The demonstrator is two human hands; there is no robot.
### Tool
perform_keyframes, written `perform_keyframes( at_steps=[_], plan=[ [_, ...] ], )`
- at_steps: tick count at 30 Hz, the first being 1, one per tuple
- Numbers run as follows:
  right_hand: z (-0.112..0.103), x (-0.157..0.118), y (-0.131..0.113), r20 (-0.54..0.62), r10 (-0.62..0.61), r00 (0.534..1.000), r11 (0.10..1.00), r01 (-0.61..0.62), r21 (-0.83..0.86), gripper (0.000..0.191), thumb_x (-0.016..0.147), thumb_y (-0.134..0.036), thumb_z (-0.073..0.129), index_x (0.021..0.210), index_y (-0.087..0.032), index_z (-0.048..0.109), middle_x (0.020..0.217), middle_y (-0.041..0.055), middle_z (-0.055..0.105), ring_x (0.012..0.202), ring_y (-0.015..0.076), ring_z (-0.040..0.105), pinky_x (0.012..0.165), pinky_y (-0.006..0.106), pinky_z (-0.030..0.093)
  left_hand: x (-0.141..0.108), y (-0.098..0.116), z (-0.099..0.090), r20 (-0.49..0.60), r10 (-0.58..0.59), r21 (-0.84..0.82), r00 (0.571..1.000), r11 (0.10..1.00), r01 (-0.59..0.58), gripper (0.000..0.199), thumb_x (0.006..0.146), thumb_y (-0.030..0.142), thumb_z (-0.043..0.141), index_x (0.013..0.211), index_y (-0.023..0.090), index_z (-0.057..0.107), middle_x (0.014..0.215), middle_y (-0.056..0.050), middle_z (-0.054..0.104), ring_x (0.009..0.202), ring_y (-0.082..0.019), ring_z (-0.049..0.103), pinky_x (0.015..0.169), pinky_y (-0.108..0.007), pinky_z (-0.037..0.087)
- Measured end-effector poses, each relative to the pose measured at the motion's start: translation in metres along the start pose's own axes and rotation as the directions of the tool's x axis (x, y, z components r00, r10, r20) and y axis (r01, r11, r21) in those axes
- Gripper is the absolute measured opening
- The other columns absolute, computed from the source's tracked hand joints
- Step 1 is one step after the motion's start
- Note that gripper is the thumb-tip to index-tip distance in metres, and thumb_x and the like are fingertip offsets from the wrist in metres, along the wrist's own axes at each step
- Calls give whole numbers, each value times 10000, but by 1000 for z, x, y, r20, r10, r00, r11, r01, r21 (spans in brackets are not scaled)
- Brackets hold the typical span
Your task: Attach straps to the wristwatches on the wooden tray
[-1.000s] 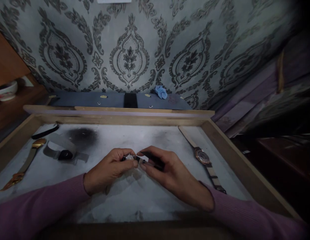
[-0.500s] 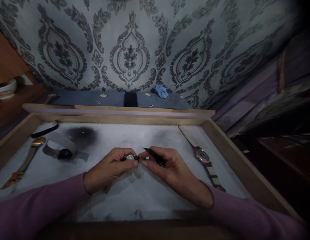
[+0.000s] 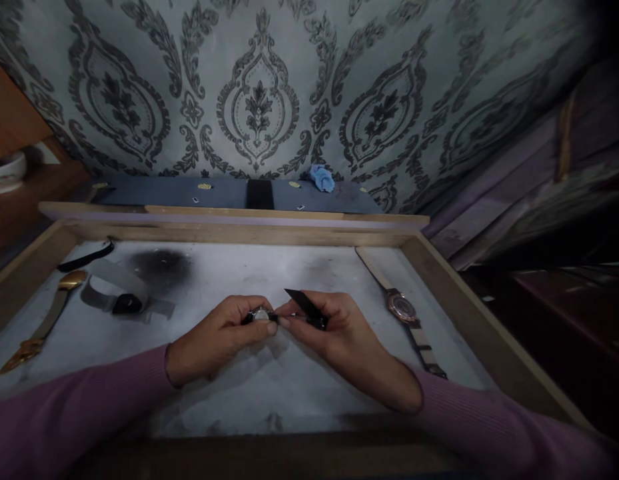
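Near the middle of the shallow tray, my left hand pinches a small round watch with a dark band. The thumb and fingers of my right hand are closed on a black strap, whose pointed end sticks up to the left. The right fingertips meet the band's edge beside my left thumb. How the strap and the watch meet is too small to tell.
A brown-cased watch lies at the right. On the left are a gold watch, a grey band with a dark face and a thin black strap. Behind the tray lies a blue crumpled cloth.
The camera view has shifted slightly. The black strap in my right hand is tilted a little differently and shows more of its flat side. Both hands keep their hold.
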State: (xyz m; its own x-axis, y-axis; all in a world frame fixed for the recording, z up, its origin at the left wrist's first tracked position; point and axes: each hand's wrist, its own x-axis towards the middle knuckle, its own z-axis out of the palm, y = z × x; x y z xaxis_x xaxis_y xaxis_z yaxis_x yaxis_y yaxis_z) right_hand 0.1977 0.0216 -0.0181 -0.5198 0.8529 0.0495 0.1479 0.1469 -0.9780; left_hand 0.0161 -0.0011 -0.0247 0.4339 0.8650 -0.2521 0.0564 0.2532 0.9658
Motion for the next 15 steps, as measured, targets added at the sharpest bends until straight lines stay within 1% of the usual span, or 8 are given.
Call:
perform_keyframes(
  at_steps=[6,11,13,15],
  plan=[
    [0,-1,1,6,-11,1000,1000,11,-17,117,817,-224,603,813,-159,699,718,10,658,677,135,566,617,247,446,0,0,-2,7,10,1,1000,1000,-10,207,806,373,588,785,167,583,688,27,469,646,-123,417,578,-221,344],
    [-1,0,-4,32,-46,998,998,47,-37,98,824,-196,585,800,-161,673,741,14,655,718,140,580,649,254,457,0,0,-2,18,20,-17,1000,1000,-19,174,824,338,573,797,166,578,690,31,455,635,-115,392,569,-218,333],
    [0,0,-4,11,-56,998,997,57,-51,68,816,-187,595,801,-162,657,718,4,623,692,129,559,633,244,452,0,-1,-2,19,17,-33,1000,999,-16,186,820,344,585,761,170,564,671,37,442,628,-114,389,568,-216,333],
    [0,0,-2,-24,-72,997,995,70,-74,66,807,-186,606,849,-168,653,676,-18,556,638,111,511,584,227,432,0,-2,-2,18,17,-53,1000,998,-16,202,813,356,597,728,178,551,642,42,434,610,-113,390,561,-216,334]
  ],
)
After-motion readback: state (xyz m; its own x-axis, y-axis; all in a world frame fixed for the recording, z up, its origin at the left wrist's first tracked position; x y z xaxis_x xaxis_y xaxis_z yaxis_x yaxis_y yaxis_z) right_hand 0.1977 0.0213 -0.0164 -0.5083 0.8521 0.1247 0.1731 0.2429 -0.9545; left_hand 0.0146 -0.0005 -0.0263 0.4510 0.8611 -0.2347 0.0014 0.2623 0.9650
